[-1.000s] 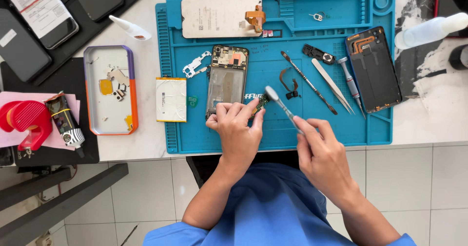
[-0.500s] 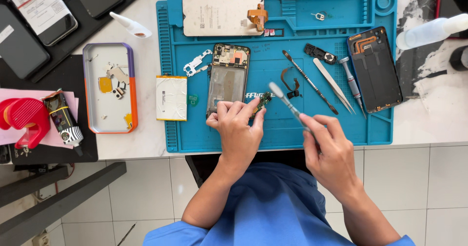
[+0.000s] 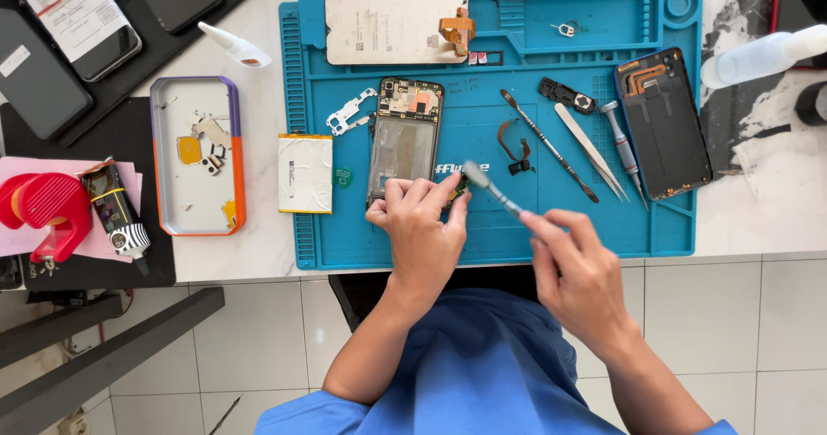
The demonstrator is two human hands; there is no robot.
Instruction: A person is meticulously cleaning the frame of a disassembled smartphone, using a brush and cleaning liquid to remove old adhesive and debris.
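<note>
My left hand (image 3: 419, 221) presses a small green circuit board (image 3: 458, 187) against the blue work mat (image 3: 517, 233), just right of the lower end of an opened phone frame (image 3: 405, 138). My right hand (image 3: 575, 267) holds a thin brush (image 3: 491, 187) whose pale head rests at the board, beside my left fingertips. The board is mostly hidden under my fingers.
On the mat lie a phone screen panel (image 3: 392, 28), a back cover (image 3: 663, 123), tweezers (image 3: 590, 149), a screwdriver (image 3: 622, 149), a spudger (image 3: 547, 142) and a metal bracket (image 3: 349, 112). A battery (image 3: 305, 173) and a parts tray (image 3: 196, 155) sit left. A clear bottle (image 3: 762, 56) stands at the right.
My right hand has shifted right and down while the brush head swept left toward the small board. My left hand has stayed in place on the board.
</note>
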